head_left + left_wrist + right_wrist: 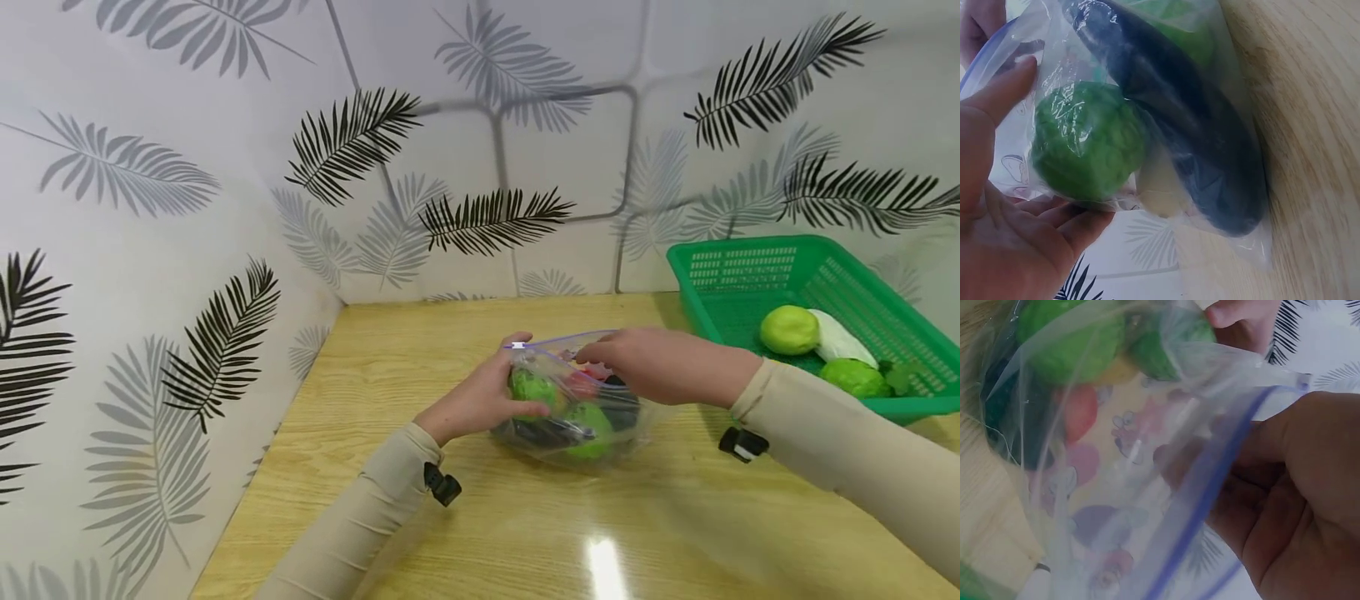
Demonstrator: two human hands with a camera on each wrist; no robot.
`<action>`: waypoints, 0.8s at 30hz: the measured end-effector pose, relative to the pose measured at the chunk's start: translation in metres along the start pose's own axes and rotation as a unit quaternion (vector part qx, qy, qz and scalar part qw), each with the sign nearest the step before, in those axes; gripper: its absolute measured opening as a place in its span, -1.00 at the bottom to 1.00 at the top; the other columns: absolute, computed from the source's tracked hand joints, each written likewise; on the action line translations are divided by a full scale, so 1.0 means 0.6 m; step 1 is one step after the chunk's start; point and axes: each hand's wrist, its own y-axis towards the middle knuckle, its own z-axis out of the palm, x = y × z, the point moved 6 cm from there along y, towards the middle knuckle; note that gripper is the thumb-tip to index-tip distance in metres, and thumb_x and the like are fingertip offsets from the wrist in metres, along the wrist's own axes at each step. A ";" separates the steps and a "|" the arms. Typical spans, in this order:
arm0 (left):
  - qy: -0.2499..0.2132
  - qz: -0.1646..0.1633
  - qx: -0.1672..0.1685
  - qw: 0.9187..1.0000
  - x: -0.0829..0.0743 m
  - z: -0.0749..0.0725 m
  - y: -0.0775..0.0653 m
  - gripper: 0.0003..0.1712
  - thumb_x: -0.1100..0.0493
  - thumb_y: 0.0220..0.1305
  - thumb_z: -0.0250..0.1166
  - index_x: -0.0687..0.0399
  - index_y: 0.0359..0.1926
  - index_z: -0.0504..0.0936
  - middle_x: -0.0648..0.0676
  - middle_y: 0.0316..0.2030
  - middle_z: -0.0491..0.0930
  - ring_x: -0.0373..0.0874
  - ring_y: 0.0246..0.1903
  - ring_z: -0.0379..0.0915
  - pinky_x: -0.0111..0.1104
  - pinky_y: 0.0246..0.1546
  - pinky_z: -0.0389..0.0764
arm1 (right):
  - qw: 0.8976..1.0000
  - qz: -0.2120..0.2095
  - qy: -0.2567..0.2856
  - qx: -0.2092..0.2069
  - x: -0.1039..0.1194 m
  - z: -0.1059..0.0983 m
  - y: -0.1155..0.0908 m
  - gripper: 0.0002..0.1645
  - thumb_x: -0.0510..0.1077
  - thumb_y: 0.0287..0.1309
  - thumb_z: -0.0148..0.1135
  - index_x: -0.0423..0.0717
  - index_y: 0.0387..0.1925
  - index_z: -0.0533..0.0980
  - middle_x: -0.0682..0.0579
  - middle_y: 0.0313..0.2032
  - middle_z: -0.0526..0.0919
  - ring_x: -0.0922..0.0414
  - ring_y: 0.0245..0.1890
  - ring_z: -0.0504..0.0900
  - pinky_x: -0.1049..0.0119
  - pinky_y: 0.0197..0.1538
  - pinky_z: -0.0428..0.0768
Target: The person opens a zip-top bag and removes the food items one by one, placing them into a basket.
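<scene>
A clear zip bag (552,446) with a blue-lined mouth stands on the table, filled with produce. Through its film show a dark eggplant (1179,119), a bumpy green vegetable (1088,144), a smooth green one (1072,344) and a red one (1079,412). My left hand (487,393) grips the bag's left side, thumb in front and fingers behind. At the mouth's right side is my right hand (660,364), its bent fingers reaching past the blue zip line (1210,481). Those fingers show through the film, with no item visible between them.
A green plastic basket (693,287) stands at the right back, by the wall. In it lie a yellow-green fruit (790,330), a white elongated item (840,340) and a bumpy green one (855,378). A patterned wall (525,275) borders the wooden table (420,350).
</scene>
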 end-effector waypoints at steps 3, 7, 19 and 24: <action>-0.016 -0.026 0.008 0.999 0.009 0.002 -0.007 0.30 -0.11 0.05 0.58 -0.19 0.60 -0.11 0.00 0.39 0.32 -0.10 0.29 0.38 -0.13 0.34 0.38 | 1.000 -0.022 -0.004 0.003 0.000 0.015 0.021 -0.48 -0.41 0.20 0.28 -0.06 0.19 0.56 0.03 -0.19 0.74 0.15 -0.30 0.68 0.23 -0.24 0.66; -0.008 -0.058 0.020 0.998 0.020 0.007 -0.014 0.44 -0.21 0.01 0.58 -0.34 0.59 -0.33 0.04 0.27 0.43 -0.12 0.21 0.46 -0.14 0.27 0.44 | 0.999 -0.045 -0.018 0.000 0.002 0.027 0.039 -0.39 -0.31 0.15 0.39 -0.09 0.26 0.52 -0.02 -0.12 0.76 0.08 -0.24 0.73 0.17 -0.23 0.68; 0.043 -0.064 0.029 0.997 0.019 0.005 -0.009 0.42 -0.25 0.06 0.53 -0.45 0.58 -0.40 0.18 0.37 0.41 -0.06 0.27 0.44 -0.17 0.26 0.46 | 0.998 -0.050 -0.013 0.046 0.021 0.062 0.080 -0.66 -0.25 0.32 0.15 -0.13 0.11 0.43 -0.01 -0.11 0.67 0.07 -0.18 0.69 0.16 -0.15 0.66; 0.045 -0.060 0.026 0.997 0.020 0.004 -0.009 0.41 -0.23 0.07 0.53 -0.37 0.59 -0.36 0.17 0.32 0.45 -0.10 0.21 0.48 -0.21 0.24 0.47 | 0.996 -0.081 0.017 0.026 0.029 0.070 0.090 -0.79 -0.29 0.23 0.18 -0.14 -0.10 0.42 0.10 -0.39 0.54 0.21 -0.41 0.56 0.26 -0.30 0.58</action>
